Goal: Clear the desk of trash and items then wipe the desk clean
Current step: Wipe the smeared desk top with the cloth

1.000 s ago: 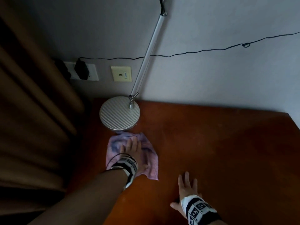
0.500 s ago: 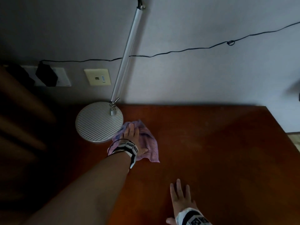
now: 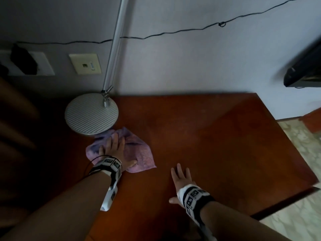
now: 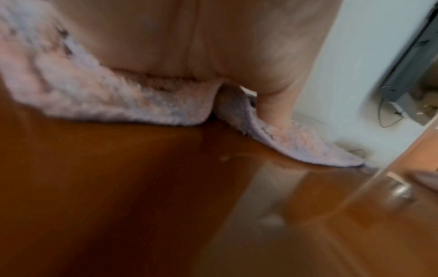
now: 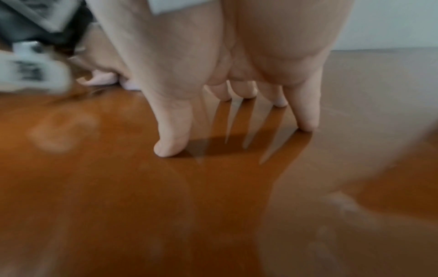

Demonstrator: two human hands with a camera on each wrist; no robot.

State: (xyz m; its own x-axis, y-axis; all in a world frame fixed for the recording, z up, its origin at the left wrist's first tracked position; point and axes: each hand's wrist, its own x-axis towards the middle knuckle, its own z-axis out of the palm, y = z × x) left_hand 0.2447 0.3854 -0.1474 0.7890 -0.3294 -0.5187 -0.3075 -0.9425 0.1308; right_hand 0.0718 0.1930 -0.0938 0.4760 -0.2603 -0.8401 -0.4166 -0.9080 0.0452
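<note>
The cloth (image 3: 137,153) has been slid toward 3 o'clock under flat, spread fingers (image 3: 115,141); wiping is underway, and the tabletop (image 3: 225,145) at 3 o'clock should be wiped next.

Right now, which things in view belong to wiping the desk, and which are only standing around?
For the job:
- purple fluffy cloth, pressed flat by left hand
- brown wooden desk, with right hand resting on it

Only around:
- round silver lamp base
- black thin cord
- beige wall plate

desk (image 3: 217,136): red-brown wood, against wall | on it: lamp base (image 3: 91,115) back-left; purple cloth (image 3: 139,153) touching base; my right hand (image 3: 182,180) flat
</note>
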